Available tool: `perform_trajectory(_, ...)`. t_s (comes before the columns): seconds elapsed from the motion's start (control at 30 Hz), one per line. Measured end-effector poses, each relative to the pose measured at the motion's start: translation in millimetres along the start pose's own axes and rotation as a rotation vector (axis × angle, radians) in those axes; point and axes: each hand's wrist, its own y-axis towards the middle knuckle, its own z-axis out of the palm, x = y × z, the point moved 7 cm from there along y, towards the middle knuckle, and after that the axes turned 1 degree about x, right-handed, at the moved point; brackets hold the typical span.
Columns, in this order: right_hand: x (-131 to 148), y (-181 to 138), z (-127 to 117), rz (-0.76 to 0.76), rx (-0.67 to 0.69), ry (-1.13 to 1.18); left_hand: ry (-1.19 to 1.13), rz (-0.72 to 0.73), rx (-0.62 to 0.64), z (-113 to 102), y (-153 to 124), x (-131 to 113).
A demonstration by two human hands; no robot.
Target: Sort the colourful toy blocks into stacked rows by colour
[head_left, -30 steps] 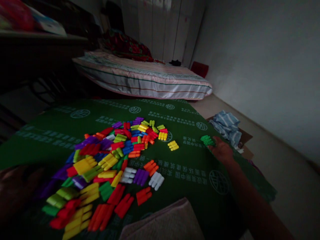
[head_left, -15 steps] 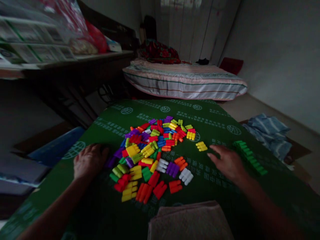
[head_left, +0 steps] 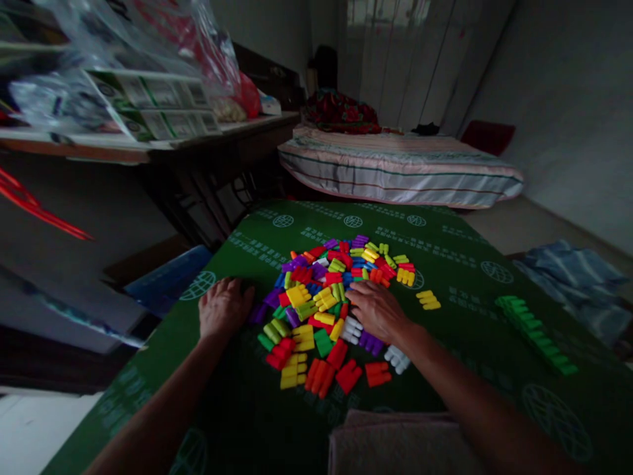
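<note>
A pile of colourful plastic building blocks (head_left: 325, 299) lies spread over the green table. My right hand (head_left: 378, 310) is over the right side of this pile, fingers stretched and a little apart, the tips among the blocks near some white and orange ones. I see nothing held in it. To the left of the pile my left hand (head_left: 225, 307) rests flat on the table, fingers loose, beside a purple block (head_left: 258, 313). A lone yellow block (head_left: 428, 300) lies right of my right hand. Farther right is a long row of joined green blocks (head_left: 537, 334).
A folded cloth (head_left: 395, 439) lies at the table's near edge. Along the left stands a desk (head_left: 188, 142) with boxes (head_left: 163, 105) and plastic bags. Behind the table is a bed (head_left: 395, 165); blue striped fabric (head_left: 573, 277) lies off to the right.
My right hand has moved left, from beside the lone yellow block to the pile. The view has swung left, so everything appears farther right. My left hand stays on the table.
</note>
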Motion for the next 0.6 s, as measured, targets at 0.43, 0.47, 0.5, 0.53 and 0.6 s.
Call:
perform_trajectory(0.43,-34,6,-13,0.172,-0.01,-0.018,-0.028,0.01,-0.016,1,0,2)
perform_trajectory(0.47,-31,14,-9,0.148,0.023,-0.034,-0.026,0.009,-0.018,1,0,2)
perform_trajectory(0.5,-30,20,-5,0.134,0.054,-0.048,-0.025,0.008,-0.019,1,0,2)
perform_trajectory(0.53,-30,23,-2,0.137,0.076,-0.063,-0.025,0.007,-0.021,1,0,3)
perform_trajectory(0.6,-35,24,1,0.185,0.096,-0.09,-0.026,0.007,-0.024,2,-1,3)
